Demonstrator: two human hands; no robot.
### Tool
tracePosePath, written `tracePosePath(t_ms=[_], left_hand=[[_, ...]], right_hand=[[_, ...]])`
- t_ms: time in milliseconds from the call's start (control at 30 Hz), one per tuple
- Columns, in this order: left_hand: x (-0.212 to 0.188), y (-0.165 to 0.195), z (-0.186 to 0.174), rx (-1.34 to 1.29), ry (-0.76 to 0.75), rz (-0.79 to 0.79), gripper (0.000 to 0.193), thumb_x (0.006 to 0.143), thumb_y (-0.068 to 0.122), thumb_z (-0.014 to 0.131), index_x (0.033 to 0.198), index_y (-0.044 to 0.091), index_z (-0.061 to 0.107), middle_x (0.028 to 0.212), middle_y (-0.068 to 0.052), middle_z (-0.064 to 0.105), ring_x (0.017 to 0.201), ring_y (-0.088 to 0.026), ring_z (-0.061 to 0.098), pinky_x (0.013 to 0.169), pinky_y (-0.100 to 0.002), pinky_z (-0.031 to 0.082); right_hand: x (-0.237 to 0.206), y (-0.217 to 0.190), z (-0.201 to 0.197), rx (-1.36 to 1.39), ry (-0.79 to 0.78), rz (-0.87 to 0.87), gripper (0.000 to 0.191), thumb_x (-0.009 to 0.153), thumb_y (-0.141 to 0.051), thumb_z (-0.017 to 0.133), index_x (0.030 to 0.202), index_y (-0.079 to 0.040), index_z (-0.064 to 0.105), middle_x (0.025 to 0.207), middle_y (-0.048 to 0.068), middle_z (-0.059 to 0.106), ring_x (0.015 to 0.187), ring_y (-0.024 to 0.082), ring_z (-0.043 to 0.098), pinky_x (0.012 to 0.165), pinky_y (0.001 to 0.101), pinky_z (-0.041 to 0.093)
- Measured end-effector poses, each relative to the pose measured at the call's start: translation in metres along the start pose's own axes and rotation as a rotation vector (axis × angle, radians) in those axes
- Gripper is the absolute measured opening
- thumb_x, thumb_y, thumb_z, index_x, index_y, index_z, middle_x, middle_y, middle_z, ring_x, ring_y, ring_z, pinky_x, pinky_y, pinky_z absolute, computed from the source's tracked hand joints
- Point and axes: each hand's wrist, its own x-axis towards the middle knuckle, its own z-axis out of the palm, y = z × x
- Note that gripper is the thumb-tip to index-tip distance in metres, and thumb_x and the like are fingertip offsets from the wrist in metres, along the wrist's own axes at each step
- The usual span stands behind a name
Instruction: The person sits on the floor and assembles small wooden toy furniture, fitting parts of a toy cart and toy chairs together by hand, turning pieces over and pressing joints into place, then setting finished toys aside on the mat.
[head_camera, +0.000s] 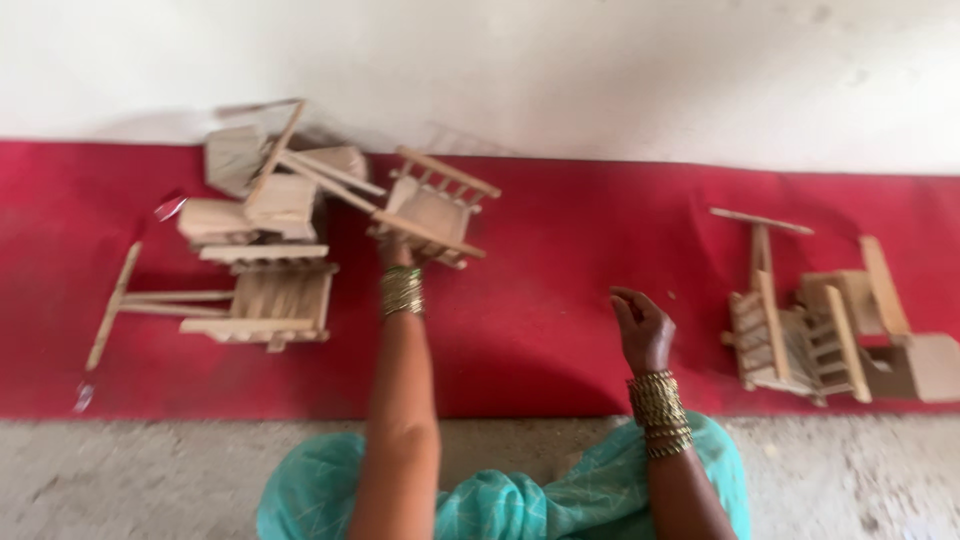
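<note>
My left hand (396, 252) reaches forward and grips a small wooden toy cart (432, 209) from below, holding it tilted just above the red mat (560, 270). The hand is mostly hidden behind the cart. Just left of it lies a pile of similar wooden toy carts (262, 215). My right hand (642, 328) hovers over the mat near its front edge, fingers loosely curled and holding nothing. Both wrists wear stacks of golden bangles.
A second group of wooden toy carts (825, 325) lies at the right end of the mat. A white wall (600, 70) rises behind the mat. A grey concrete floor (130, 475) runs along the near side. My teal garment (500, 500) fills the bottom centre.
</note>
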Motion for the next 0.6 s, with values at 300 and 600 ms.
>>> tracePosePath(t_ms=[300, 600], left_hand=[[-0.065, 0.026, -0.017, 0.394, 0.194, -0.200, 0.048, 0.100, 0.030, 0.053, 0.142, 0.008, 0.047, 0.136, -0.017, 0.051, 0.119, -0.032, 0.055, 0.090, -0.054, 0.054], [-0.132, 0.044, -0.026, 0.288, -0.028, -0.112, 0.051, 0.104, 0.024, 0.048, 0.153, 0.012, 0.039, 0.153, -0.014, 0.045, 0.132, -0.034, 0.050, 0.100, -0.055, 0.052]], right_hand=[[0.037, 0.057, -0.059, -0.179, 0.347, 0.069, 0.025, 0.104, -0.019, 0.060, 0.089, -0.010, 0.077, 0.075, -0.002, 0.072, 0.049, 0.005, 0.056, 0.050, 0.0264, 0.048], [0.052, 0.092, -0.151, -1.015, 0.136, 0.382, 0.065, 0.087, -0.071, 0.068, 0.062, -0.011, 0.056, 0.057, 0.003, 0.051, 0.045, 0.013, 0.038, 0.039, 0.0312, 0.033]])
